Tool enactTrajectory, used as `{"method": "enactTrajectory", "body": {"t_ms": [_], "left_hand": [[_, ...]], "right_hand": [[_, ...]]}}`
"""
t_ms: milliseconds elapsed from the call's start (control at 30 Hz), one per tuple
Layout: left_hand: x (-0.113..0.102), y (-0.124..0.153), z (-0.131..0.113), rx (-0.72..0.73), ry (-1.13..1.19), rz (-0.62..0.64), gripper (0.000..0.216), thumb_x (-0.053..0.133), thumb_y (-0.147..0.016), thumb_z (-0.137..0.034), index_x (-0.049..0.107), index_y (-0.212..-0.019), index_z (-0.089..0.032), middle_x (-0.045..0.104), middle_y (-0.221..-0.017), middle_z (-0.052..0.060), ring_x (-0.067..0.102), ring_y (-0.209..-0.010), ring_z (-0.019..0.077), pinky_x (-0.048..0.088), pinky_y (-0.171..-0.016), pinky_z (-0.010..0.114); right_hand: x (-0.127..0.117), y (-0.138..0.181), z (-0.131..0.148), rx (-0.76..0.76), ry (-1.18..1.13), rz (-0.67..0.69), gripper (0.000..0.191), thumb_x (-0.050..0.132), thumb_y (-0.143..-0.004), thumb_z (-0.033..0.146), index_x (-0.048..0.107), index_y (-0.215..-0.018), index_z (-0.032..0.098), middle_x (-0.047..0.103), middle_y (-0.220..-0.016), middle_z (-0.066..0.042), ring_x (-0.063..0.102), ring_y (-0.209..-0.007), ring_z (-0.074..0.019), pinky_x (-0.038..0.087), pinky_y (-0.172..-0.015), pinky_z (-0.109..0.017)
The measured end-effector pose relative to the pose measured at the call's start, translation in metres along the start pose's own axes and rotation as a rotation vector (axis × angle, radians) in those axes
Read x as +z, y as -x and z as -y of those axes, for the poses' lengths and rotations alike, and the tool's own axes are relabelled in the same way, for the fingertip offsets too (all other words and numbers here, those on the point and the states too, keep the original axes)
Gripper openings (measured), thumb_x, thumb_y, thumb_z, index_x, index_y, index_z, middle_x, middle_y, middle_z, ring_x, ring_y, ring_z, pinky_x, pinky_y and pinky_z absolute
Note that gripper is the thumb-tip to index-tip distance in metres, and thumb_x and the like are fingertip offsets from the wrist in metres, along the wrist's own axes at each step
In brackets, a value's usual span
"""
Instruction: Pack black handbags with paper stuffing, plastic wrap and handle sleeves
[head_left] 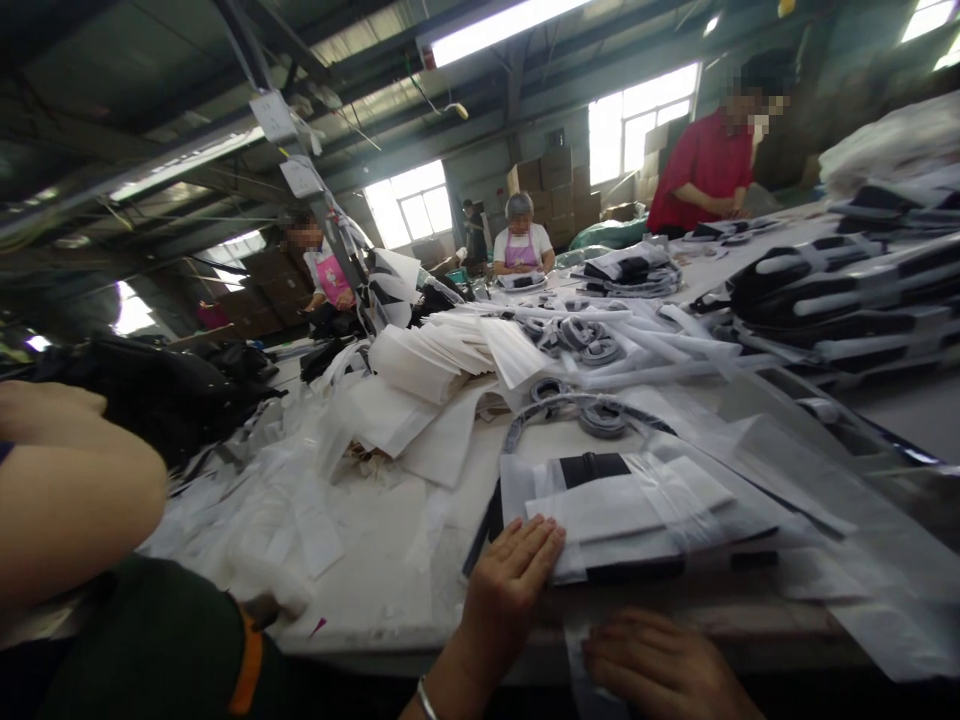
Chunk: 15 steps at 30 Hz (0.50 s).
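Resting flat across the near left corner of the wrapped black bag (596, 467), the left hand (519, 565) has its fingers lying close together, palm down, with nothing pinched between them! And the bag itself sits right at the front of the white table (390, 620), lying flat, with white paper (622, 508) and clear plastic over its middle and black showing at the top and along the lower edge. Up behind it arcs the handle (514, 430), wrapped in grey, looping back over the tabletop.

Over to the right hand (652, 655), low at the table's edge and just below the bag: it's blurred, fingers close together and bent, right beside a translucent strip (577, 645) hanging there, and whether they are clamped on it I cannot tell!

Just beyond the handle lies a grey coil (602, 420), and farther left a fanned stack of white sheets (442, 355) spreads over the table. On the right, a pile of wrapped dark bags (847, 290); on the left, a black heap (150, 385), with someone's bare arm (75, 490) in close at the frame's edge. Across the way, a co-worker in red (694, 165) stands with head bowed, and a co-worker in a purple apron (519, 252) faces this way, hands down at the tabletop
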<state>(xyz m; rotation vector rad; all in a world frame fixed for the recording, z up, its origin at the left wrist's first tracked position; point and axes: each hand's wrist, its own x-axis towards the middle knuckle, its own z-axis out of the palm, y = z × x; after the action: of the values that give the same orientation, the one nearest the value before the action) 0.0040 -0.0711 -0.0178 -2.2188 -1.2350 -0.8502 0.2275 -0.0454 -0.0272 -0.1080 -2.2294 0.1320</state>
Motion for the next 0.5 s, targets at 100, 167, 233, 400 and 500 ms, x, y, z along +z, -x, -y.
{"method": "enactTrajectory", "body": {"t_ms": [100,167,233,400,500], "left_hand": [[0.0,0.0,-0.003,-0.005,-0.051,-0.012,0.036,0.037,-0.103,-0.011,0.06,-0.13,-0.015,0.069,-0.127,0.004,0.064,-0.121,0.0182,0.058,-0.1,0.039],[0.0,0.001,-0.006,-0.011,-0.071,-0.03,0.037,0.035,-0.103,-0.012,0.06,-0.13,-0.015,0.069,-0.128,0.003,0.064,-0.121,0.0184,0.058,-0.1,0.04],[0.001,0.002,-0.009,-0.023,-0.078,-0.034,0.037,0.034,-0.104,-0.014,0.06,-0.13,-0.015,0.069,-0.128,0.002,0.063,-0.122,0.0179,0.057,-0.1,0.039],[0.004,0.006,-0.011,-0.048,-0.047,-0.078,0.034,0.039,-0.103,-0.013,0.062,-0.129,-0.017,0.069,-0.128,0.001,0.062,-0.124,0.0162,0.053,-0.106,0.037],[0.005,0.005,-0.011,-0.065,-0.04,-0.084,0.034,0.04,-0.103,-0.014,0.062,-0.128,-0.017,0.069,-0.128,0.0,0.062,-0.124,0.0155,0.052,-0.107,0.036]], "right_hand": [[-0.004,0.004,-0.003,-0.014,0.016,0.028,0.029,0.042,-0.105,0.018,0.071,-0.099,0.016,0.079,-0.089,-0.005,0.074,-0.084,-0.0123,0.057,-0.086,-0.025],[-0.003,0.007,-0.007,-0.041,0.054,0.065,0.03,0.041,-0.105,0.019,0.071,-0.101,0.016,0.079,-0.092,-0.005,0.074,-0.085,-0.0126,0.058,-0.085,-0.025],[0.0,0.009,-0.011,-0.061,0.126,0.108,0.032,0.039,-0.106,0.021,0.071,-0.109,0.017,0.079,-0.099,-0.004,0.074,-0.089,-0.013,0.058,-0.084,-0.024],[0.003,0.008,-0.014,-0.05,0.132,0.097,0.031,0.041,-0.106,0.021,0.072,-0.104,0.017,0.08,-0.096,-0.004,0.075,-0.089,-0.0142,0.059,-0.081,-0.024],[0.001,0.003,-0.011,-0.008,0.06,0.04,0.031,0.041,-0.105,0.019,0.072,-0.098,0.016,0.08,-0.089,-0.005,0.076,-0.084,-0.0134,0.059,-0.084,-0.023]]}}
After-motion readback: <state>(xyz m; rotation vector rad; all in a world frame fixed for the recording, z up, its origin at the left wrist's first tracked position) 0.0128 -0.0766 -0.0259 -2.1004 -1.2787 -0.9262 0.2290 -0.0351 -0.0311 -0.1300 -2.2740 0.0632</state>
